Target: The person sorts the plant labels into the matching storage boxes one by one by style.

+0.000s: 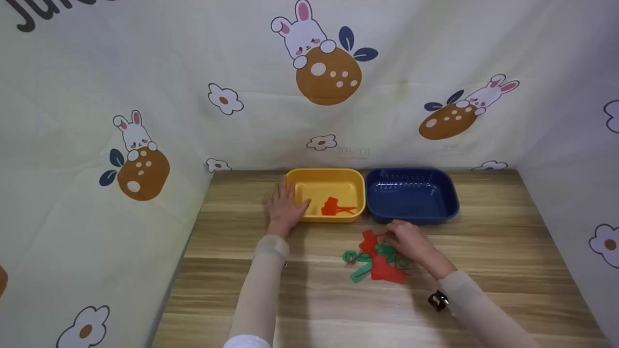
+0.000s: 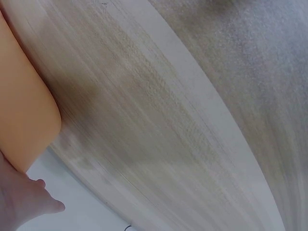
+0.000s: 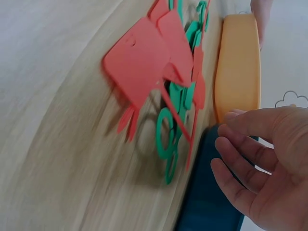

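My left hand (image 1: 284, 209) rests with spread fingers on the left rim of a yellow bin (image 1: 301, 220). A flat red cutout (image 1: 333, 207) with thin prongs lies inside that bin. My right hand (image 1: 410, 240) is beside a pile of flat red cutouts (image 1: 386, 270) and green cutouts (image 1: 360, 273) on the table, just in front of a blue bin (image 1: 413, 220). In the right wrist view its fingers (image 3: 236, 185) are loosely bent, with nothing seen between them, and the pile shows apart from them. Some green pieces have ring-shaped ends.
The two bins stand side by side against the back wall cloth (image 1: 261, 130), which is printed with rabbits and flowers. A small black object (image 1: 438, 300) sits by the right forearm on the wood-patterned table (image 1: 348, 319). Cloth walls also rise at both sides.
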Motion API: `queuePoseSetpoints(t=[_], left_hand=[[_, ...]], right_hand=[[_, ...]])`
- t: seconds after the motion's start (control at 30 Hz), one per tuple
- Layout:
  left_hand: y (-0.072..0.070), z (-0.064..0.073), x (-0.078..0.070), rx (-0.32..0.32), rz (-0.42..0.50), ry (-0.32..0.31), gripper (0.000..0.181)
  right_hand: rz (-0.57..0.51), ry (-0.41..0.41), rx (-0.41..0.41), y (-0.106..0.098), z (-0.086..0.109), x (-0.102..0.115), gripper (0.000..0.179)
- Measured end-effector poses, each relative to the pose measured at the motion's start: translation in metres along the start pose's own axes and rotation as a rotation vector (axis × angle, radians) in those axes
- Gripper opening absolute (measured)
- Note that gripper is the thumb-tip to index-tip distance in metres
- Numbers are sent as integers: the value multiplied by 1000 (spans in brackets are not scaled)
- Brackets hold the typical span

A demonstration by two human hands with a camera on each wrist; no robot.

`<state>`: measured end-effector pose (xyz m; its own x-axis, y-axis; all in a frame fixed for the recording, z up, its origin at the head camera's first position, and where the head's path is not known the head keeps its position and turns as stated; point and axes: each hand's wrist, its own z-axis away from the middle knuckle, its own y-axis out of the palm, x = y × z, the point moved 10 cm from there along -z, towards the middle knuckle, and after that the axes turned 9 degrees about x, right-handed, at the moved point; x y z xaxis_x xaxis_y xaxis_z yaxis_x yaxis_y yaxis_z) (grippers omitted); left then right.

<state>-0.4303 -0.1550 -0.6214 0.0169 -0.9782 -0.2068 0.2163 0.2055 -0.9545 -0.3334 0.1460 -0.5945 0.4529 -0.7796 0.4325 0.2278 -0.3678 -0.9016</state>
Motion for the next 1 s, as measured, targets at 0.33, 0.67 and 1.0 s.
queuePoseSetpoints(t=[0.33,0.67,1.0], left_hand=[[4,-4,2,18,-15,-12,85],[4,-5,1,-2,6,-1,84],[6,-6,2,14,13,3,86]], right_hand=[[36,-13,-35,1,6,-8,8],[33,-39,23,10,14,-11,18],[38,-36,100,18,17,-13,23]])
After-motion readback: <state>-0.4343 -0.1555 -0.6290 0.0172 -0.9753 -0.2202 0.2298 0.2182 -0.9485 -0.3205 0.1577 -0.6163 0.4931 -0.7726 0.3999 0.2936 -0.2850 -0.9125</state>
